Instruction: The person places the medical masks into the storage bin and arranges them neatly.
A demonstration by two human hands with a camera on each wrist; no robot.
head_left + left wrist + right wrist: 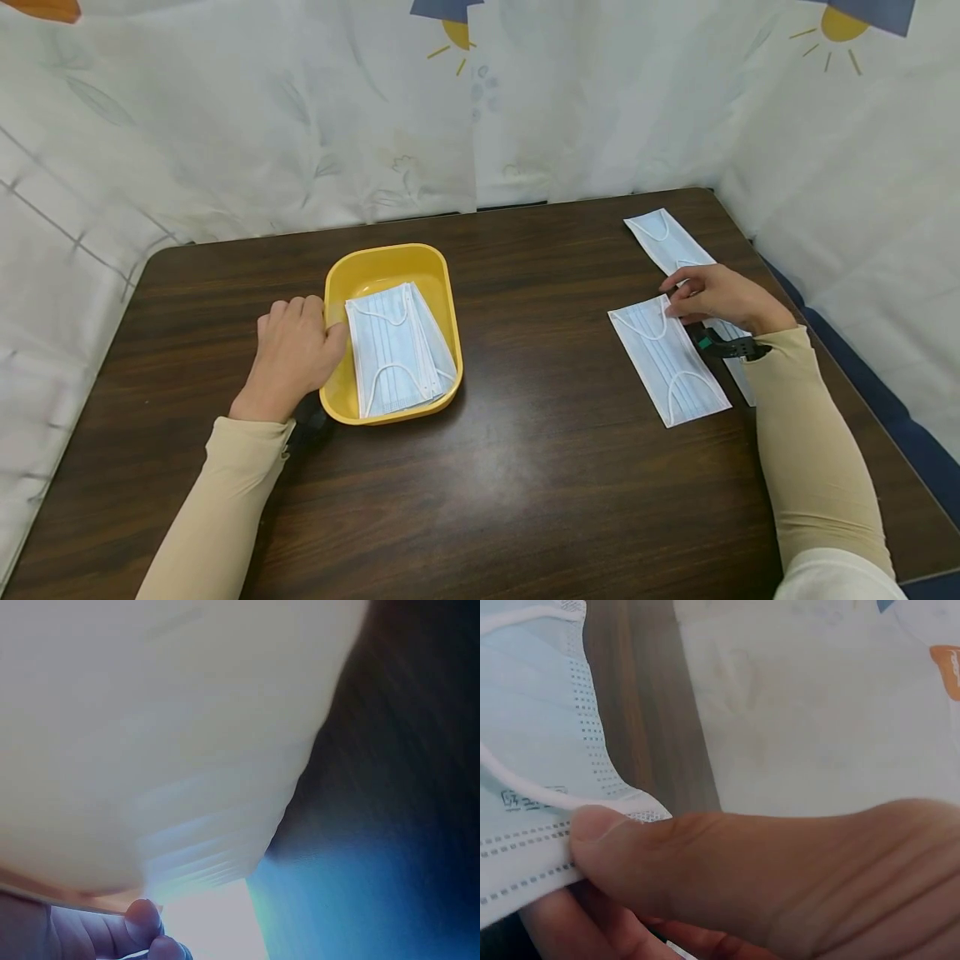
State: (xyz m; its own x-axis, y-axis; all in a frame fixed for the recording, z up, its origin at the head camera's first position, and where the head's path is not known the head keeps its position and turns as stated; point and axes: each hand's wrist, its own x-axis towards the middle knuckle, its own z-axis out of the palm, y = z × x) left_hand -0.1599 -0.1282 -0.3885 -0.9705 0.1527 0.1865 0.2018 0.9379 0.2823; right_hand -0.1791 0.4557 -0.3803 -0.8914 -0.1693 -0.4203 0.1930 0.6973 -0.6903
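On the table [525,500] | right grip [723,296] pinches mask [663,362]; lettering [532,798] only in right wrist view | left grip [296,354] holds tray [390,252]

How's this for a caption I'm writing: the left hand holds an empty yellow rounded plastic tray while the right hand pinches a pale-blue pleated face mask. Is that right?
Not quite: the yellow rounded plastic tray isn't empty; the head view shows pale-blue pleated face masks inside it. The rest stands.
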